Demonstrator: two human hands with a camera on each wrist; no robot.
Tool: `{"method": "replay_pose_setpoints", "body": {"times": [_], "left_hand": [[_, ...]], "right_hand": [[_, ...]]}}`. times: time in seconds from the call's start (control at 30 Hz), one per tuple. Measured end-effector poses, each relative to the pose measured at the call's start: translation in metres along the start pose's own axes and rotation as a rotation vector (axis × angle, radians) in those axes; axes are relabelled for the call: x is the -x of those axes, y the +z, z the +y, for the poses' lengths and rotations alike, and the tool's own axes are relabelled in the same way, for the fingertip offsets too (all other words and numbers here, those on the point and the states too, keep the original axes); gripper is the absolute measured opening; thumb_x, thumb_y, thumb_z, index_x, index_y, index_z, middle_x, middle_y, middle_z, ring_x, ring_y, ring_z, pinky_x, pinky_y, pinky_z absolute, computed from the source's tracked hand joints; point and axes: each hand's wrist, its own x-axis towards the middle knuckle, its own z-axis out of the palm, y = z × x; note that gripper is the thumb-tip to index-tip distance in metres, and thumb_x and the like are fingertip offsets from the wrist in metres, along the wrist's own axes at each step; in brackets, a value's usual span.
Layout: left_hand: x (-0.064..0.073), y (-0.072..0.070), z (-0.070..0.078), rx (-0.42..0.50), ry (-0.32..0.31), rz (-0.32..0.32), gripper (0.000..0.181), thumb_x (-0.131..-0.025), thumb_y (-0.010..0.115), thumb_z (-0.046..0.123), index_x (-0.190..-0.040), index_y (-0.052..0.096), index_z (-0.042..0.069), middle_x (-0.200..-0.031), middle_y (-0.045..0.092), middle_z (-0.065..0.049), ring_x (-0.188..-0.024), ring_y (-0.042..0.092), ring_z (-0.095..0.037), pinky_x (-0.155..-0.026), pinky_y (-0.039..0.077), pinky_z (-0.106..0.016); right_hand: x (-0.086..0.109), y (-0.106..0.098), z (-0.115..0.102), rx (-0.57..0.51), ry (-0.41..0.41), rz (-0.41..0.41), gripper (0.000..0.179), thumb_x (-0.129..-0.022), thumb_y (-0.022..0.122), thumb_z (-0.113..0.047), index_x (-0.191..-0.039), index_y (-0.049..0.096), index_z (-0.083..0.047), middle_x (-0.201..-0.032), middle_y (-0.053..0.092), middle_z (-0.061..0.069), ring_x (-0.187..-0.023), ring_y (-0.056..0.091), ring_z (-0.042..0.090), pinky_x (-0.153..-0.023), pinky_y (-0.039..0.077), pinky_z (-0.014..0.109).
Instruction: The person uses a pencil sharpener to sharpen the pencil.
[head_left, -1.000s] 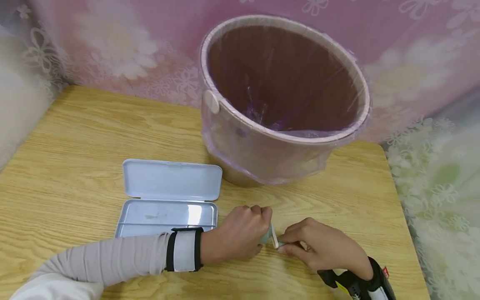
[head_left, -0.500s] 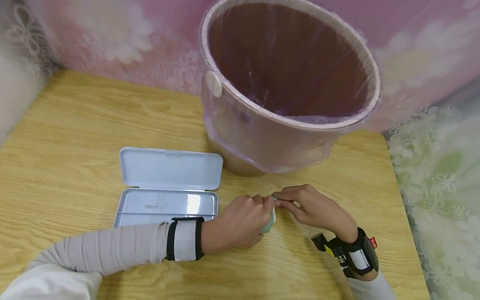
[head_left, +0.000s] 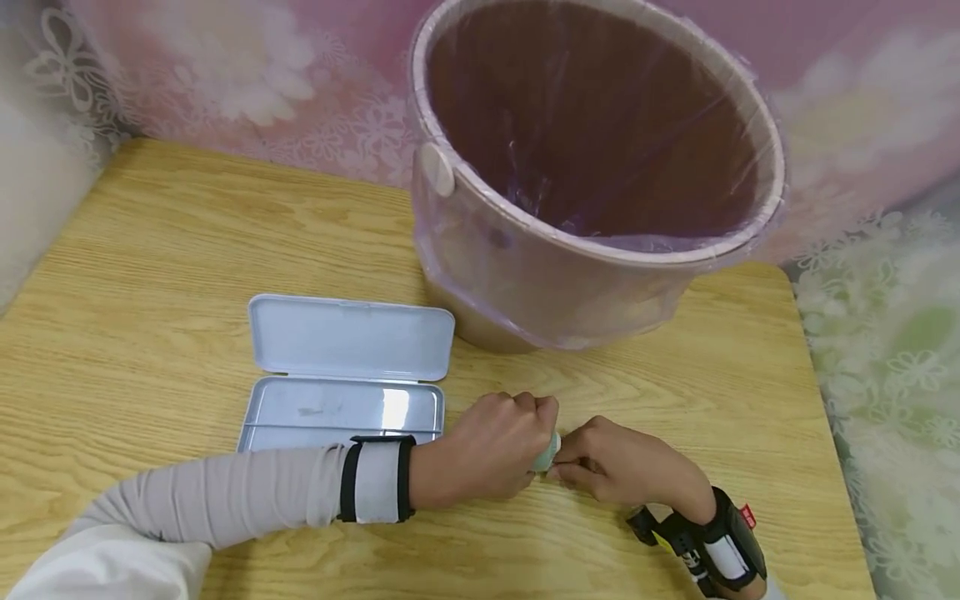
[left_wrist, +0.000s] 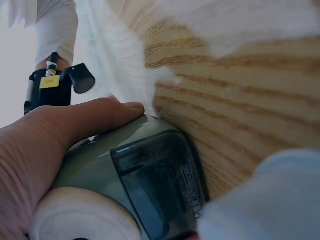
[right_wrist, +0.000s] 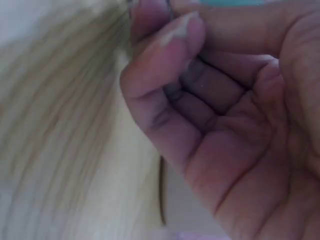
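A green hand-crank pencil sharpener [head_left: 546,455] is gripped by my left hand [head_left: 487,446] just above the table, mostly hidden behind the fingers in the head view. In the left wrist view the sharpener's dark see-through shavings drawer [left_wrist: 160,185] faces the camera, with the thumb along its top edge. From the right, my right hand [head_left: 630,462] meets the sharpener's crank side, thumb and forefinger pinching the crank handle, which those fingers hide. The right wrist view shows the other fingers of this hand [right_wrist: 210,110] curled in toward the palm.
A pale blue pencil case [head_left: 348,337] lies open behind my left forearm, its tray divided lengthwise. Beyond the hands stands a large bin [head_left: 540,292] lined with a thin purple plastic bag. Flowered cloth [head_left: 225,75] hangs around the wooden table [head_left: 187,225].
My right hand has gone round with the crank, up toward the bin and back down. The left hand keeps its grip on the sharpener. The head view has tilted slightly.
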Motion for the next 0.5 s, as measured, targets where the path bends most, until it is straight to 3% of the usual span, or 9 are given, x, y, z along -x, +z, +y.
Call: {"method": "replay_pose_setpoints", "body": {"times": [0.13,0.27,0.4,0.5], "left_hand": [[0.001,0.0,-0.001,0.003,-0.006,-0.006,0.027,-0.078,0.072,0.035,-0.088,0.055,0.017,-0.06,0.043,0.01,-0.049,0.04,-0.001,-0.041,0.032,-0.016],[0.001,0.0,0.0,0.013,-0.005,-0.009,0.031,-0.076,0.075,0.037,-0.088,0.055,0.016,-0.061,0.043,0.01,-0.048,0.037,-0.001,-0.041,0.029,-0.016],[0.001,0.0,0.0,0.018,-0.005,0.0,0.026,-0.079,0.072,0.034,-0.087,0.054,0.017,-0.061,0.044,0.011,-0.049,0.038,0.0,-0.041,0.03,-0.015],[0.0,0.0,-0.001,0.015,-0.001,0.005,0.017,-0.081,0.066,0.027,-0.086,0.054,0.017,-0.061,0.044,0.01,-0.049,0.04,0.0,-0.041,0.032,-0.016]], "right_hand": [[0.007,0.0,-0.015,0.002,-0.057,-0.009,0.034,-0.103,0.058,-0.013,-0.07,0.05,-0.017,-0.059,0.032,-0.009,-0.056,0.022,-0.014,-0.054,0.026,0.007],[0.013,-0.007,-0.031,0.07,-0.081,0.036,0.031,-0.102,0.06,-0.013,-0.073,0.053,-0.021,-0.062,0.033,-0.01,-0.06,0.024,-0.013,-0.056,0.027,0.004],[0.02,-0.018,-0.039,0.158,-0.098,0.134,0.017,-0.099,0.064,-0.01,-0.09,0.068,-0.023,-0.069,0.043,-0.013,-0.065,0.033,-0.012,-0.059,0.031,0.005],[0.02,-0.027,-0.039,0.205,-0.1,0.201,0.016,-0.097,0.066,-0.008,-0.102,0.073,-0.021,-0.073,0.048,-0.015,-0.067,0.037,-0.011,-0.059,0.033,0.006]]}}
